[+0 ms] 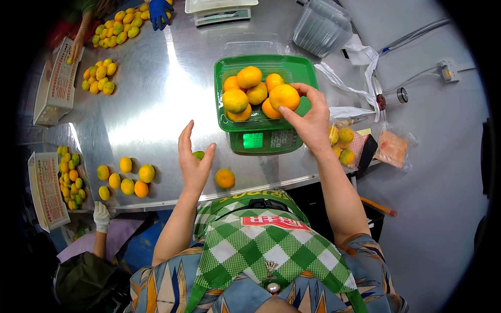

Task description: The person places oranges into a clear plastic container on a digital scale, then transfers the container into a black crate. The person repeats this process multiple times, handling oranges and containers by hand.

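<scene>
My right hand (pixel 313 117) holds an orange citrus fruit (pixel 284 97) between thumb and fingers, over the right part of a clear plastic container (pixel 254 113). Several more orange fruits lie in that container, which rests on the green tray (pixel 305 70) of a digital scale (pixel 266 141) with a lit display. Left of the scale, my left hand (pixel 195 160) hovers above the metal table with thumb and fingers apart, holding nothing. A greenish fruit (pixel 199 155) shows partly behind it, and a single orange fruit (pixel 225 178) sits by the table's near edge.
Loose fruits (pixel 127 186) and white baskets (pixel 49 187) stand left. Co-workers' hands, one white-gloved (pixel 101 217), one blue-gloved (pixel 159 13), are at the table (pixel 137 86). Stacked clear containers (pixel 323 27), a second scale (pixel 223 15) and bagged fruit (pixel 345 144) lie around the green scale.
</scene>
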Motion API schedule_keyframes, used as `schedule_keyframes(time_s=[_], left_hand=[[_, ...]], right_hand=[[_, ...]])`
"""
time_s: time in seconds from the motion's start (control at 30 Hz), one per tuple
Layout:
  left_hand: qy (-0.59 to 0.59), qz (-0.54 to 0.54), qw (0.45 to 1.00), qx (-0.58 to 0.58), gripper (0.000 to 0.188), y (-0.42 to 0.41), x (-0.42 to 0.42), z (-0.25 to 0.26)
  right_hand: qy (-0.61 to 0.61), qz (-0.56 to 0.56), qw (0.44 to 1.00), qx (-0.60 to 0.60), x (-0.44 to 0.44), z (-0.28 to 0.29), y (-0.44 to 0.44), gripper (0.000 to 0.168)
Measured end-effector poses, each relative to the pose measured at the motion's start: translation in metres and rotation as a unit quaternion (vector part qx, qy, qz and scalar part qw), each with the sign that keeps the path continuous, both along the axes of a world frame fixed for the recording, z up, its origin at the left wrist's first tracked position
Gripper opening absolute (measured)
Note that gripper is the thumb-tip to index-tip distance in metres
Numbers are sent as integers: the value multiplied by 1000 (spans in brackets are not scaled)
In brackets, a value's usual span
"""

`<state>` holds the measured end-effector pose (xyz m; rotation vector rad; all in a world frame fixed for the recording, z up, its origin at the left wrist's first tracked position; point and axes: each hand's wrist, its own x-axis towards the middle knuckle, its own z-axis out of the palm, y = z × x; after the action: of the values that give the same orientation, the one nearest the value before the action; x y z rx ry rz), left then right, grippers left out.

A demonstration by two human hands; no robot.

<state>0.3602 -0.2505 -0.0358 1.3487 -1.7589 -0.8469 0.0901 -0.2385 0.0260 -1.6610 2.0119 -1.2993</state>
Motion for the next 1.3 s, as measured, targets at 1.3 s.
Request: schedule_keyframes(time_s=[1.3], left_hand=[[153,-25,972,178,67,-162,-85,1]], right_hand=[[-47,-62,997,26,-24,-20,-7,33]])
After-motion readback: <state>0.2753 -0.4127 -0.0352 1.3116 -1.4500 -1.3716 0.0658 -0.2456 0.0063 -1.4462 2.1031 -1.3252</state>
